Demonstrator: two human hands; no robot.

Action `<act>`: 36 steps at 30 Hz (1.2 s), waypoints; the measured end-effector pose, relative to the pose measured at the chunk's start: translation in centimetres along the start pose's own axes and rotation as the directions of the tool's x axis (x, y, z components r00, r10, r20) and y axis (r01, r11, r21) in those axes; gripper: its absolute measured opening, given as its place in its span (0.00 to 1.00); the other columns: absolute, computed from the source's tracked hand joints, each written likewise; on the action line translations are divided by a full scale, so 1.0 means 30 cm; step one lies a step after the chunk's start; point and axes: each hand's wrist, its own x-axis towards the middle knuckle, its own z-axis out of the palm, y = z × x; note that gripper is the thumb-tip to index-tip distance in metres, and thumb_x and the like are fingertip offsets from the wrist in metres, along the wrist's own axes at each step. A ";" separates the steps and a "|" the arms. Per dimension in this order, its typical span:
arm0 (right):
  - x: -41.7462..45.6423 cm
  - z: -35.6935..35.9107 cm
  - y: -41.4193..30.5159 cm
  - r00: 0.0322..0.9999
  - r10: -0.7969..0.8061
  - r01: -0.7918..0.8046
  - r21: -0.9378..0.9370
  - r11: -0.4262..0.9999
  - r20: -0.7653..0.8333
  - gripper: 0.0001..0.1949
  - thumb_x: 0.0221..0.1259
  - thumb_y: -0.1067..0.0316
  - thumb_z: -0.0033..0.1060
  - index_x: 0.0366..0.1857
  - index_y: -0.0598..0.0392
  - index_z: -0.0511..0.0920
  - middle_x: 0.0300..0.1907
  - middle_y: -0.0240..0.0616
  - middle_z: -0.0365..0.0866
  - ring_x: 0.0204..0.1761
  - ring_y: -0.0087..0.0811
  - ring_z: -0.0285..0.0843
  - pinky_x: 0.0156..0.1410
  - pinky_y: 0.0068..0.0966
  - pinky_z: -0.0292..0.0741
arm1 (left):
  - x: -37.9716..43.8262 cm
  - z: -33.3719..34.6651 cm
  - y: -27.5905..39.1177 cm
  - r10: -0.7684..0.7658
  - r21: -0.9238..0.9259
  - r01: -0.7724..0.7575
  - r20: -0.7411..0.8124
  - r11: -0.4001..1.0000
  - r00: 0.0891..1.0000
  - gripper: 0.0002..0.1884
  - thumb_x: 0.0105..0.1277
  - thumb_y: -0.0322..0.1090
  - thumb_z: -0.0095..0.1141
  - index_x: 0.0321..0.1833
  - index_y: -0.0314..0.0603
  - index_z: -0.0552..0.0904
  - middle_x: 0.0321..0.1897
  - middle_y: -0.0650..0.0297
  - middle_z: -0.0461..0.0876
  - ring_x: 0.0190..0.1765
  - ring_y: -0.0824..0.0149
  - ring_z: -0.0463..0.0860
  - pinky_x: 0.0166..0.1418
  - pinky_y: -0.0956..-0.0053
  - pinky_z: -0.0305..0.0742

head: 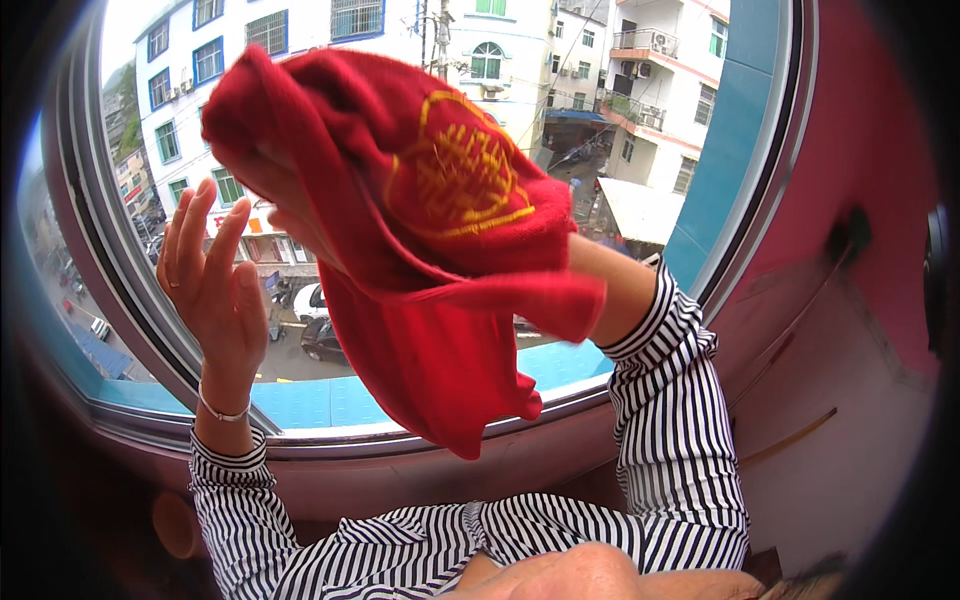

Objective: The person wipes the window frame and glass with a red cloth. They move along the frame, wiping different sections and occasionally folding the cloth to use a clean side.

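A red cloth, towel-like, with yellow stitched decoration hangs in loose folds in front of a window. My right hand is raised under its upper left part, largely covered by the fabric; a few fingers show below the fold, and whether they grip it cannot be made out. The cloth drapes over my right forearm too, its lower end dangling above the sill. To the left of the cloth my left hand is up with the fingers apart, holding nothing. It wears a ring, and a bracelet circles the wrist.
A metal window frame curves around both arms. Outside the opening lies a blue tiled ledge, with a street, parked cars and buildings beyond. A pink wall stands at the right. At the far left is a glass pane.
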 end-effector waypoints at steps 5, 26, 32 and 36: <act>0.092 -0.196 0.390 0.939 0.204 -0.240 -0.102 0.965 -0.278 0.34 0.74 0.45 0.42 0.73 0.62 0.62 0.52 0.55 0.71 0.54 0.53 0.67 0.63 0.47 0.62 | 0.025 -0.002 0.010 0.011 0.041 -0.011 0.000 0.999 1.000 0.24 0.81 0.48 0.34 0.61 0.46 0.83 0.71 0.59 0.73 0.76 0.59 0.66 0.78 0.62 0.54; -0.868 -0.181 0.079 0.486 0.725 -0.850 -0.071 0.522 -0.489 0.37 0.76 0.43 0.36 0.77 0.65 0.53 0.71 0.64 0.61 0.68 0.61 0.60 0.73 0.47 0.55 | -0.115 0.048 -0.305 0.120 0.205 -0.101 -0.082 0.973 0.989 0.22 0.78 0.43 0.48 0.54 0.26 0.82 0.50 0.41 0.82 0.51 0.45 0.79 0.59 0.56 0.72; -0.924 0.122 -0.489 0.565 0.806 -0.820 -0.007 0.573 -0.175 0.38 0.72 0.50 0.53 0.77 0.63 0.53 0.73 0.61 0.58 0.75 0.61 0.52 0.77 0.54 0.48 | -0.143 0.065 -0.397 0.120 0.244 -0.108 -0.033 0.964 0.992 0.21 0.77 0.43 0.49 0.50 0.26 0.83 0.45 0.42 0.83 0.47 0.44 0.79 0.54 0.55 0.73; -0.873 0.139 -0.641 0.785 0.545 -0.609 0.210 0.765 0.294 0.36 0.64 0.57 0.66 0.76 0.38 0.60 0.70 0.40 0.68 0.68 0.50 0.66 0.70 0.52 0.62 | -0.139 0.085 -0.414 0.105 0.242 -0.103 0.004 0.965 0.994 0.21 0.77 0.43 0.50 0.47 0.26 0.83 0.42 0.42 0.83 0.44 0.44 0.79 0.51 0.54 0.73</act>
